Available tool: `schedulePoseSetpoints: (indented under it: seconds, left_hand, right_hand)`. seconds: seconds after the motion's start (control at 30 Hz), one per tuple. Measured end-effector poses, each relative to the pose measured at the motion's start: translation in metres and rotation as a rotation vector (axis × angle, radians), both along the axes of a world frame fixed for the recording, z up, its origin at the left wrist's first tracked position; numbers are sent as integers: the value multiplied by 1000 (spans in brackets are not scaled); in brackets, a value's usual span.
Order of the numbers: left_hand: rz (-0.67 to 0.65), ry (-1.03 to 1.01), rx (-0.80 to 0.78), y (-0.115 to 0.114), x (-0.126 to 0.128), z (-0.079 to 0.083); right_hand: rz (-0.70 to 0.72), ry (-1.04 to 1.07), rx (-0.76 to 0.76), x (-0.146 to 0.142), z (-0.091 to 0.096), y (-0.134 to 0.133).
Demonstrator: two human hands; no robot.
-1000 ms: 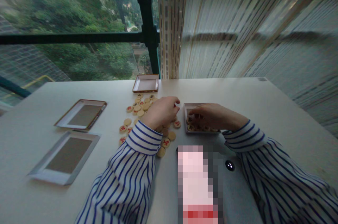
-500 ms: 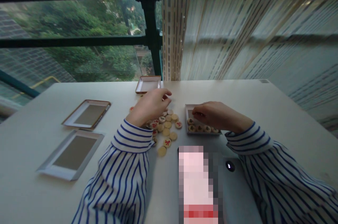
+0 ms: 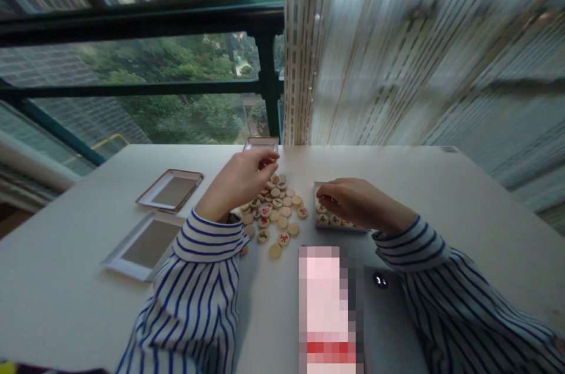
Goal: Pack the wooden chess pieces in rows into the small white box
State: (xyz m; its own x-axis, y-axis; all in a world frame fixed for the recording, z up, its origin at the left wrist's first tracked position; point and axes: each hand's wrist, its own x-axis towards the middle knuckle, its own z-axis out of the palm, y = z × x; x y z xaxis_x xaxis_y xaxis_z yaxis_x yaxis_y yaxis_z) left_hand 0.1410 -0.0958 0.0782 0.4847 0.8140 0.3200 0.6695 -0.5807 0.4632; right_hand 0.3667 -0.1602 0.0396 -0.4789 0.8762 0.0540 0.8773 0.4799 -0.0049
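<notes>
Loose round wooden xiangqi pieces (image 3: pixel 282 222) lie in a pile mid-table, some showing red or black characters, others plain side up. Over the pile's far left part hovers my left hand (image 3: pixel 247 177), fingers curved, with a gap between thumb and forefinger and nothing visible in it. My right hand (image 3: pixel 353 197) reaches into a shallow white box (image 3: pixel 316 189) right of the pile. Its fingers are bent together; whatever they hold is hidden. Pieces with dark characters (image 3: pixel 335 220) stand in a row along the box's near side, partly covered by that hand.
On the left lie a brown-rimmed tray-like lid (image 3: pixel 198 183) and a white shallow tray (image 3: pixel 117 253). Another brown-rimmed lid (image 3: pixel 261 140) sits at the far edge. Nearest me are a phone with a blurred screen (image 3: pixel 326 303) and a grey laptop-like slab (image 3: pixel 388 321).
The view has tilted up and shifted left. My left hand has drawn back leftward, uncovering more of the pile. My right hand stays over the box, its fingertips slightly nearer the left side.
</notes>
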Motion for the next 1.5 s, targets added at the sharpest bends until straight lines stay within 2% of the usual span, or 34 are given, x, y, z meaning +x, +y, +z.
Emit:
schedulePoseSetpoints:
  seconds: [0.17, 0.4, 0.77, 1.07, 1.5]
  left_hand:
    - [29, 47, 3, -16, -13, -12]
    - [41, 10, 46, -38, -37, -47]
    - [-71, 81, -42, -59, -50, -79]
    - [-87, 242, -12, -59, -51, -83]
    - [-61, 359, -14, -61, -45, -83]
  right_hand:
    - [26, 35, 10, -6, -1, -2]
    - [126, 186, 64, -25, 2, -11]
    - [222, 320, 12, -47, -11, -18]
    - [230, 327, -31, -47, -24, -13]
    - [252, 295, -67, -50, -21, -16]
